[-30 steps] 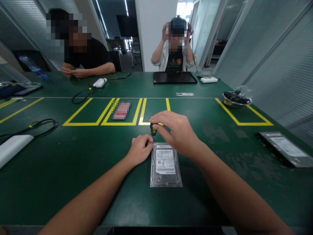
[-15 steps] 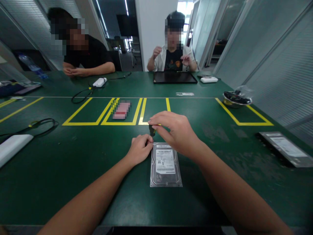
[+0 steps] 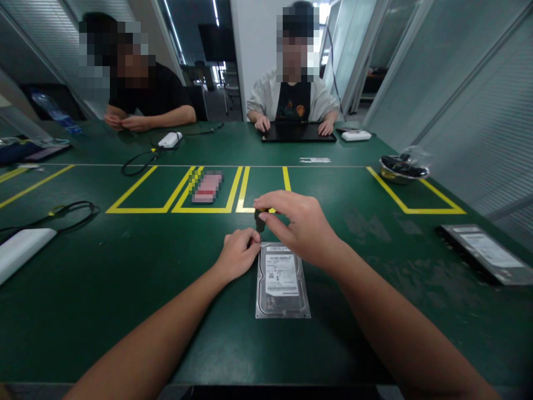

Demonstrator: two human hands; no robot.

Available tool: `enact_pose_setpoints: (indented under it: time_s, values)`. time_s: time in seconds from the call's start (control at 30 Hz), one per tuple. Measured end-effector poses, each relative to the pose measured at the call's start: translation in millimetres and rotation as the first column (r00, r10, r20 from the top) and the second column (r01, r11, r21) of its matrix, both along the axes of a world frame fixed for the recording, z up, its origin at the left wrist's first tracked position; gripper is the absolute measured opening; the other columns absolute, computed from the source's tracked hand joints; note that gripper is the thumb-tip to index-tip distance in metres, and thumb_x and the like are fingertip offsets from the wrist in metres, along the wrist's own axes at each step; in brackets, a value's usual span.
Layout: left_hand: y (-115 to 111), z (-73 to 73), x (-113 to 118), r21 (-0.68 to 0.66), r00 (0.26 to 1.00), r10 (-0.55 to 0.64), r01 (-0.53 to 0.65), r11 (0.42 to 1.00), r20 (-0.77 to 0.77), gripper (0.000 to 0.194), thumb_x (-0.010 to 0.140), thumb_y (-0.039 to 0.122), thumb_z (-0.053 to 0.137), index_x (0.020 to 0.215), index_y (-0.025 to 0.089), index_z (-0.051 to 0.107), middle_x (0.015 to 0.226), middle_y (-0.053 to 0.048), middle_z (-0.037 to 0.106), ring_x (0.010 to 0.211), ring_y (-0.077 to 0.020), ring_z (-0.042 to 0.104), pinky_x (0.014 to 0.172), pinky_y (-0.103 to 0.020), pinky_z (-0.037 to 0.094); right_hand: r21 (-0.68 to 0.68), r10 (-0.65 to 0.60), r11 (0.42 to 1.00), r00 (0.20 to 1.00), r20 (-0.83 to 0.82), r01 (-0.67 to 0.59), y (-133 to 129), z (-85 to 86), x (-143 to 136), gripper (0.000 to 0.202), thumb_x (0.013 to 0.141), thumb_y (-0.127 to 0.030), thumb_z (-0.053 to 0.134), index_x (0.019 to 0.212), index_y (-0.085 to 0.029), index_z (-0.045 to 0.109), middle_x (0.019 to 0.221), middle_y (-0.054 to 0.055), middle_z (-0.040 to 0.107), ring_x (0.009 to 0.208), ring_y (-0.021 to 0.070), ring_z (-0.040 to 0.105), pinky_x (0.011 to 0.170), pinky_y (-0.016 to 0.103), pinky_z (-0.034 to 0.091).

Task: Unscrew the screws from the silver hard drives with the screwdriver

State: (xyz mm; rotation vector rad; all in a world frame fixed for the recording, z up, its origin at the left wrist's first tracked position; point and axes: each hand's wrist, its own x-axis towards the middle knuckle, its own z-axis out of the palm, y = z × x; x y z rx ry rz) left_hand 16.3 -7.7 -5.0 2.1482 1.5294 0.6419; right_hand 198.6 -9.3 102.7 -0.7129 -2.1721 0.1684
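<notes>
A silver hard drive (image 3: pixel 281 280) with a white label lies flat on the green table in front of me. Upright over its far left corner stands a short dark screwdriver (image 3: pixel 260 222), its handle gripped by the fingers of my right hand (image 3: pixel 297 222). My left hand (image 3: pixel 239 253) rests beside that same corner, thumb and fingers pinched together near the screwdriver's lower end. What those left fingertips hold is too small to make out. The screwdriver's tip is hidden behind them.
To the right lies another hard drive (image 3: pixel 489 253), with a metal bowl (image 3: pixel 403 169) of dark items farther back. A pink object (image 3: pixel 207 188) sits within yellow tape lines. On the left are a white box (image 3: pixel 25 250) and black cable (image 3: pixel 79 206). Two people sit opposite, one touching a black panel (image 3: pixel 297 132).
Around the screwdriver's handle, the fingers of my right hand have shifted slightly. My left hand and the hard drive stay put. The person opposite has lowered both hands onto the black panel.
</notes>
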Motion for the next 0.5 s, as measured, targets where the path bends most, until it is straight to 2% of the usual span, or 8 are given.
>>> enact_pose_setpoints:
  time_s: [0.13, 0.3, 0.5]
  values:
    - [-0.8, 1.4, 0.4, -0.010, 1.000, 0.004, -0.004, 1.000, -0.009, 0.012, 0.086, 0.026, 0.049, 0.080, 0.021, 0.057, 0.079, 0.000, 0.065, 0.082, -0.0220, 0.057, 0.077, -0.034, 0.036, 0.036, -0.010, 0.999, 1.000, -0.020, 0.010, 0.4, -1.0, -0.3, 0.013, 0.089, -0.014, 0.058, 0.097, -0.016, 0.069, 0.105, 0.007, 0.069, 0.101, 0.0171, 0.064, 0.089, 0.032, 0.050]
    - [-1.0, 1.3, 0.4, -0.001, 1.000, 0.003, -0.003, 1.000, -0.011, 0.013, 0.087, 0.027, 0.048, 0.081, 0.021, 0.058, 0.080, 0.000, 0.066, 0.082, -0.0223, 0.057, 0.076, -0.034, 0.035, 0.028, -0.034, 0.999, 0.999, -0.033, 0.035, 0.4, 0.2, -1.0, 0.008, 0.088, -0.017, 0.063, 0.092, -0.016, 0.070, 0.093, 0.006, 0.066, 0.089, 0.0152, 0.062, 0.079, 0.029, 0.050]
    - [-0.2, -2.9, -0.3, 0.022, 1.000, 0.004, -0.003, 1.000, -0.011, 0.013, 0.087, 0.027, 0.049, 0.079, 0.021, 0.057, 0.081, -0.001, 0.065, 0.081, -0.0219, 0.057, 0.076, -0.034, 0.035, 0.040, 0.021, 0.999, 1.000, -0.007, -0.021, 1.5, 0.2, -0.3, 0.015, 0.090, -0.011, 0.056, 0.096, -0.013, 0.069, 0.097, 0.006, 0.071, 0.094, 0.0170, 0.065, 0.087, 0.031, 0.050]
